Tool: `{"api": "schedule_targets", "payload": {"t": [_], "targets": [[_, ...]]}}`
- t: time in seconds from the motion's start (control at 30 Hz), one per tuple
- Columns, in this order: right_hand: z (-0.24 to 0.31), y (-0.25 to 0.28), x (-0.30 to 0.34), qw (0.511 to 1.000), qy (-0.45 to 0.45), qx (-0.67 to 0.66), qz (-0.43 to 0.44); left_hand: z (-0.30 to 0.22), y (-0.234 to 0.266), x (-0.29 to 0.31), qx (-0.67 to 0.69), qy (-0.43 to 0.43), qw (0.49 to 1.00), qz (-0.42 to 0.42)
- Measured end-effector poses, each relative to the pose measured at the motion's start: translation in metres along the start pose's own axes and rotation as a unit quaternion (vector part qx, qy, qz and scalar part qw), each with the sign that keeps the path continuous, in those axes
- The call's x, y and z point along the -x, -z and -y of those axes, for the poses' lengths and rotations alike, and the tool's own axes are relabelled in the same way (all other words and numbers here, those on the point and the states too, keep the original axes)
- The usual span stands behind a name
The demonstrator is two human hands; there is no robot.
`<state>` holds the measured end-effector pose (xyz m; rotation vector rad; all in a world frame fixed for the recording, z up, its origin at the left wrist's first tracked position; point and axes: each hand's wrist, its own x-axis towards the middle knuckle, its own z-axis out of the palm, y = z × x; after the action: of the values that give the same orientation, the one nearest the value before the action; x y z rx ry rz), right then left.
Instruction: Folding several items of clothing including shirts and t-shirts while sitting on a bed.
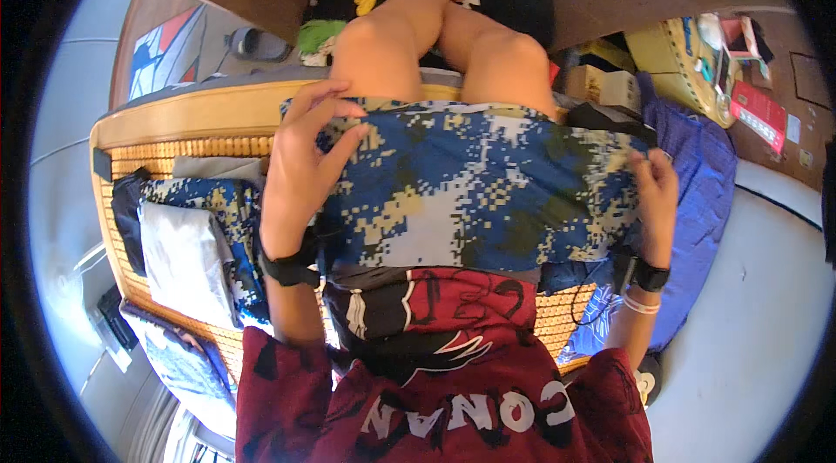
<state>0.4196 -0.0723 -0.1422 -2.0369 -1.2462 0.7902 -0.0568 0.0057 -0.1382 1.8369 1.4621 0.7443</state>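
Head view: camouflage cloth (461, 193) lying at frame centre; right hand (657, 189) pinching its right edge, left hand (300, 154) holding fingers apart at left edge. Likely smoothing step; next move calling for evened edges.

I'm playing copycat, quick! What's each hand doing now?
Left hand: open, at the left edge of the camouflage cloth.
Right hand: curled at its right edge; can't tell if gripping.

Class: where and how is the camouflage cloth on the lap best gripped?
Probably by its left and right ends, in a pinch grip, left hand coming from the left, right hand from the right: the camouflage cloth lies spread wide across the thighs, with an edge beside each hand.
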Motion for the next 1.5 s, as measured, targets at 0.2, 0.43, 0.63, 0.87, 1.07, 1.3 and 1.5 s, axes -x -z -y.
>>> {"api": "schedule_targets", "payload": {"t": [0.2,0.43,0.63,0.87,1.07,1.3,1.5], "targets": [[-0.039,0.025,-0.013,0.998,-0.022,-0.047,-0.027,0.015,-0.018,-0.002,0.013,-0.011,0.997,-0.07],[0.017,-0.019,0.028,0.962,0.099,0.232,-0.108,-0.009,-0.008,0.002,-0.019,-0.03,0.996,-0.076],[0.11,-0.106,0.058,0.937,0.257,0.22,0.084,-0.032,-0.022,0.028,-0.177,-0.036,0.984,-0.01],[0.092,-0.145,0.049,0.91,0.273,0.298,0.093,0.003,-0.031,0.042,-0.122,-0.004,0.993,-0.005],[0.06,-0.136,0.047,0.948,0.191,0.243,0.074,0.061,-0.035,0.056,-0.04,0.123,0.985,-0.111],[0.062,-0.133,0.052,0.958,0.158,0.23,0.062,0.111,-0.026,0.08,-0.137,0.142,0.97,-0.14],[0.065,-0.126,0.04,0.958,0.195,0.193,0.082,0.085,-0.001,0.068,-0.18,0.191,0.965,-0.012]]}}
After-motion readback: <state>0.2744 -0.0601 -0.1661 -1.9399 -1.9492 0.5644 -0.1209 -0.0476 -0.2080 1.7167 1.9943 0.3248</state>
